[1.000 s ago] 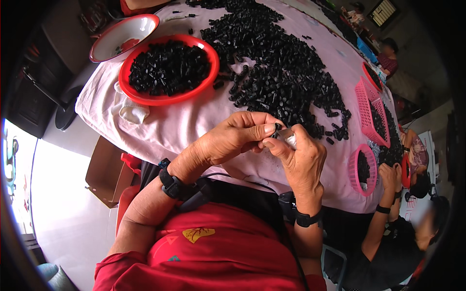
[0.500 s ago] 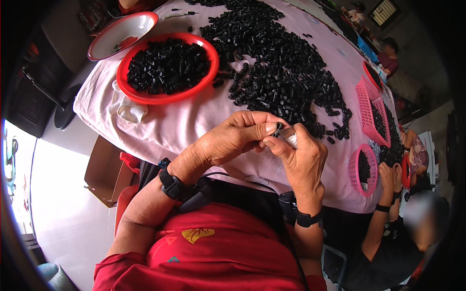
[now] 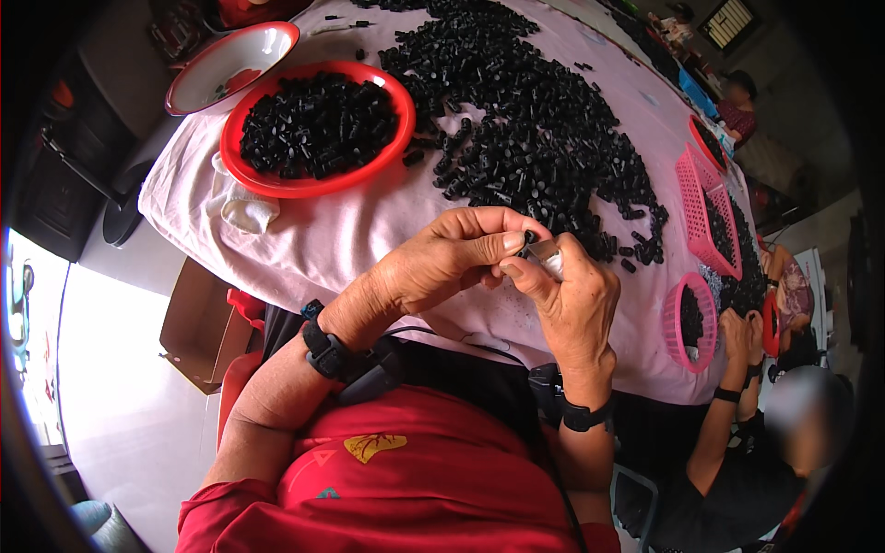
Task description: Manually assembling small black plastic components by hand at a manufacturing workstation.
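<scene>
My left hand pinches a small black cylindrical piece between thumb and index finger, above the near part of the cloth. Close against it, my right hand grips a small flat, shiny, blade-like piece with a white wrapped end. The flat piece meets the black one at the fingertips; whether it cuts into it I cannot tell. Just beyond both hands spreads a large heap of similar black pieces.
A red basin full of black pieces stands at the left, beside a white red-rimmed basin. A crumpled white cloth lies below it. Pink baskets stand at right, near a co-worker's hands. Pink cloth covers the table.
My hands stay in nearly the same place. The flat piece in my right hand has tilted slightly against the black piece.
</scene>
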A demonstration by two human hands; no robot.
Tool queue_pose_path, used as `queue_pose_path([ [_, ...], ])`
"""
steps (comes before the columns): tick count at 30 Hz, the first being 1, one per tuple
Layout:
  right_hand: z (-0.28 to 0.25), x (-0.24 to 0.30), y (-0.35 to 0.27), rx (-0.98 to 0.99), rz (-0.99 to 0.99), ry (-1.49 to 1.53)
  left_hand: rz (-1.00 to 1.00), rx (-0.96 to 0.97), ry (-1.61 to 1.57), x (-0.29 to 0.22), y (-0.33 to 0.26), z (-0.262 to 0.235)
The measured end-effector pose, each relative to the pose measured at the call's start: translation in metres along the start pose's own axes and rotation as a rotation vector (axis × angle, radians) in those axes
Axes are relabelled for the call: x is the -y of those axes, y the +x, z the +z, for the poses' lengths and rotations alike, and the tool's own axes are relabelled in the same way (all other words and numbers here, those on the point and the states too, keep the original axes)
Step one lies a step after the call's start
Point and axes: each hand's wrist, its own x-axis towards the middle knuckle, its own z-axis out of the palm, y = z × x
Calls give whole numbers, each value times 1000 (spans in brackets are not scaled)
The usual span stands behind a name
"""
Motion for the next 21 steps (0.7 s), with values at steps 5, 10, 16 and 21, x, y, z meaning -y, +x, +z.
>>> queue_pose_path([
  [5, -1, 1, 0, 31, 15, 15, -3, -6, -2, 1, 0, -1],
  [10, 3, -3, -1, 28, -24, 2, 7, 26, 1, -1, 1, -4],
  [16, -2, -1, 0, 1, -3, 57, -13, -8, -35, -1, -2, -1],
  [21, -1, -2, -3, 23, -12, 13, -20, -17, -42, 0, -2, -1],
])
